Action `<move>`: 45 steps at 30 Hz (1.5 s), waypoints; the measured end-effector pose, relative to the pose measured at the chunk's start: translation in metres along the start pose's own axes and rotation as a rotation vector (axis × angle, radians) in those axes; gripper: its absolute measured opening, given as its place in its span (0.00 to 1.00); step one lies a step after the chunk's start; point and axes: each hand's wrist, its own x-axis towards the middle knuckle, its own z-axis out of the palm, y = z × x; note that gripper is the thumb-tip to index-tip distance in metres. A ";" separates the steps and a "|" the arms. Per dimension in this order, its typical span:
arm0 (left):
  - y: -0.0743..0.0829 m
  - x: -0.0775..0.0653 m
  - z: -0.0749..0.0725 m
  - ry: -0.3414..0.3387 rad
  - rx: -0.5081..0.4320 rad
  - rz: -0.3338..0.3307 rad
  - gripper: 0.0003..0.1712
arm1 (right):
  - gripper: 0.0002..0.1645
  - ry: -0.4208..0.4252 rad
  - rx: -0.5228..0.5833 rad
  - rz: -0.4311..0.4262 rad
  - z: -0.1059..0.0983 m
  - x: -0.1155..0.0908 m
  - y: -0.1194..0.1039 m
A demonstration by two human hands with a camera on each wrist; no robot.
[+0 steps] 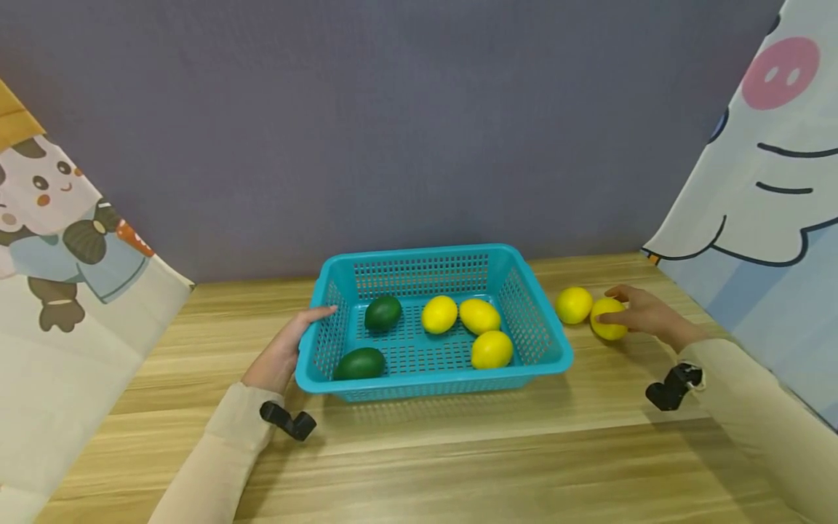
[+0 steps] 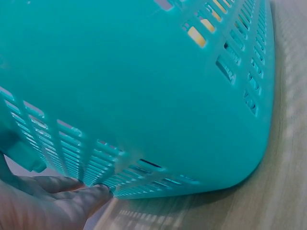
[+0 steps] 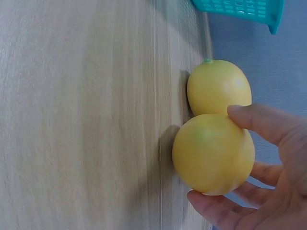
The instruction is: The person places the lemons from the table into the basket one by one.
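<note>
A turquoise plastic basket [image 1: 432,383] with slotted walls stands on the table. In it lie three yellow lemons [image 1: 439,315] and two dark green, avocado-like fruits [image 1: 382,314]. My left hand [image 1: 288,348] grips the basket's left side, thumb over the rim; in the left wrist view its fingers [image 2: 91,196] press against the slotted outer wall. Right of the basket, my right hand [image 1: 644,314] holds a lemon [image 3: 213,154] between thumb and fingers, low at the tabletop. A second loose lemon [image 3: 219,87] sits against it on the basket side.
The wood-grain table [image 1: 458,466] ends at a grey upright panel [image 1: 419,131] behind the basket. Cartoon-printed cloths hang at the left [image 1: 98,255] and right [image 1: 740,211]. A small black camera is strapped to each wrist.
</note>
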 end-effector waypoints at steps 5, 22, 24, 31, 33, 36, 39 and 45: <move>0.001 0.000 0.000 -0.004 0.002 0.004 0.37 | 0.45 0.021 -0.007 -0.008 0.001 -0.001 -0.002; 0.001 0.000 -0.001 -0.030 -0.004 0.012 0.37 | 0.43 0.061 -0.023 -0.016 -0.005 -0.004 -0.003; 0.001 0.001 -0.001 -0.037 -0.007 0.016 0.36 | 0.43 0.065 -0.026 -0.020 -0.007 -0.004 -0.004; 0.000 0.000 -0.001 -0.044 -0.010 0.017 0.36 | 0.44 0.070 -0.051 -0.043 -0.017 -0.004 -0.010; 0.000 0.000 -0.001 -0.044 -0.008 0.016 0.36 | 0.44 0.072 -0.058 -0.047 -0.020 -0.003 -0.013; 0.000 0.001 -0.001 -0.043 0.000 0.017 0.36 | 0.46 0.073 -0.054 -0.049 -0.024 -0.003 -0.021; 0.001 0.000 -0.001 -0.041 0.003 0.018 0.37 | 0.48 0.065 -0.031 -0.052 -0.027 -0.002 -0.028; 0.001 0.000 -0.001 -0.038 0.005 0.009 0.37 | 0.44 0.072 -0.014 -0.090 -0.030 -0.001 -0.044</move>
